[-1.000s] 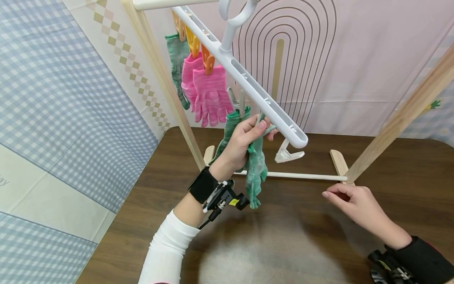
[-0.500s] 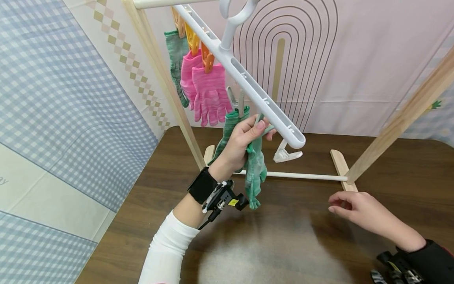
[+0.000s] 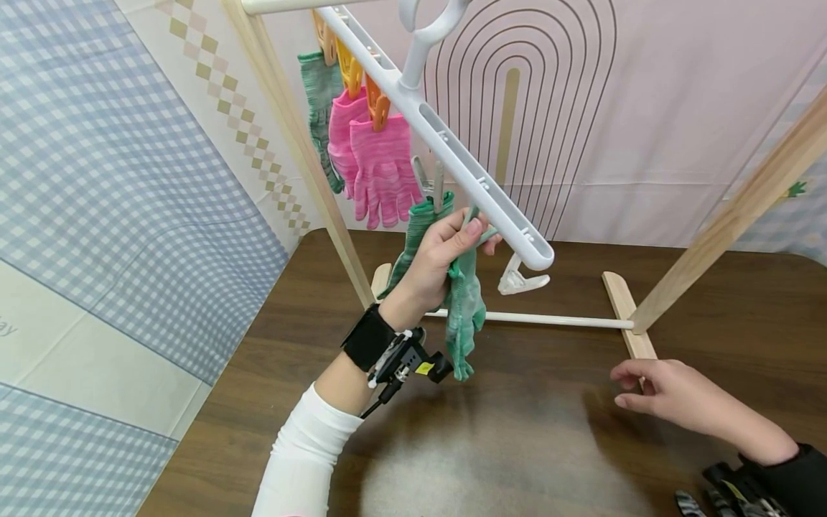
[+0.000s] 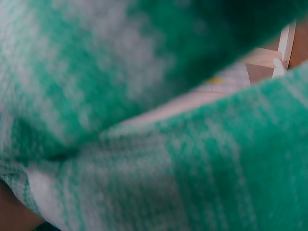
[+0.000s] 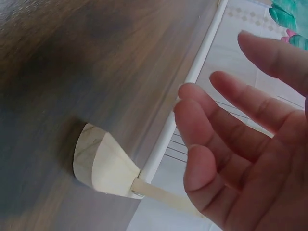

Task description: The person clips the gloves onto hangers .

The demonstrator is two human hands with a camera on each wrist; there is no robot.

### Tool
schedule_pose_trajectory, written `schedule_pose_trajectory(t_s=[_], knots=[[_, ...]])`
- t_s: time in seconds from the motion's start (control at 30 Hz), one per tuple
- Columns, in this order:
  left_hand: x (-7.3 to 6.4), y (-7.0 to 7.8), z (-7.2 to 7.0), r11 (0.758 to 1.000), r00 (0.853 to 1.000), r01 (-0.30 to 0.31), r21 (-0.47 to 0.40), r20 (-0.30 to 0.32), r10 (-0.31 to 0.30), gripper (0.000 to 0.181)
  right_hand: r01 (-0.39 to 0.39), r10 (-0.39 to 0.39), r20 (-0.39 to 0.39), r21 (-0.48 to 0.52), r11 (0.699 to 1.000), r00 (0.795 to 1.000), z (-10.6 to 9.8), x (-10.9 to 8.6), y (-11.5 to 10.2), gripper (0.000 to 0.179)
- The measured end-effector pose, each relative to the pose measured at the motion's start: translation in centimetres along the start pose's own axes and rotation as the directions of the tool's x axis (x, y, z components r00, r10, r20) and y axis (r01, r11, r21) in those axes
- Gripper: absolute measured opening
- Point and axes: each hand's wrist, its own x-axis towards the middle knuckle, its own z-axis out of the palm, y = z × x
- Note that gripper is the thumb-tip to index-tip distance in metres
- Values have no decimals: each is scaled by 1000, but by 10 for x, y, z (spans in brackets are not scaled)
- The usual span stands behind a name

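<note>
My left hand (image 3: 434,262) holds a green striped knit glove (image 3: 466,316) near its top, thumb in front, under a white clip hanger (image 3: 452,140). Beside the thumb, a pale green clothespin (image 3: 487,235) shows; whether it bites the cuff is hidden. Green knit fabric (image 4: 202,178) fills most of the left wrist view. Just behind the hand, another green glove (image 3: 420,230) hangs from a pale grey clothespin (image 3: 439,185). My right hand (image 3: 678,395) hovers above the table at the right, fingers loosely bent around nothing.
Pink gloves (image 3: 384,165) and a darker green glove (image 3: 321,100) hang at the hanger's far end from orange and yellow clothespins. A white clothespin (image 3: 522,281) hangs at the near end. A wooden rack leg (image 3: 730,208) and low white bar (image 3: 555,319) stand on the brown table.
My right hand has moved right and toward me, its fingers loosening. The left hand keeps its hold on the glove, and the hanger has shifted very slightly.
</note>
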Motion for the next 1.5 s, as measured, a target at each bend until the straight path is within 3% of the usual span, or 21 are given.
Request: schedule_pose_trajectory(t_s=[0.23,0.47,0.67,0.8,1.03,1.27,1.4,1.5], knots=[[0,0,0,1000,1000,0,10,-9,0,24,14,-24,123,76,997,992,3,-7,10,25],[-1,-1,0,1000,1000,0,-4,-9,-1,21,148,-168,161,131,980,973,9,-13,18,17],[-1,-2,-1,1000,1000,2,-20,-12,-2,14,111,-195,315,267,957,929,12,-16,19,19],[-2,-3,-2,1000,1000,-1,-19,-14,1,11,82,-185,365,280,957,913,14,-19,17,18],[-1,-4,-3,1000,1000,-7,-16,-9,7,21,103,-185,370,231,967,910,19,-27,17,19],[-1,-4,-3,1000,1000,-11,-15,-6,11,22,88,-185,379,258,962,907,22,-35,20,17],[-1,-3,-2,1000,1000,-7,-3,-8,7,12,111,-195,342,249,962,919,25,-40,22,13],[-1,-1,0,1000,1000,-1,8,-14,1,21,115,-180,309,217,969,934,26,-43,22,11]])
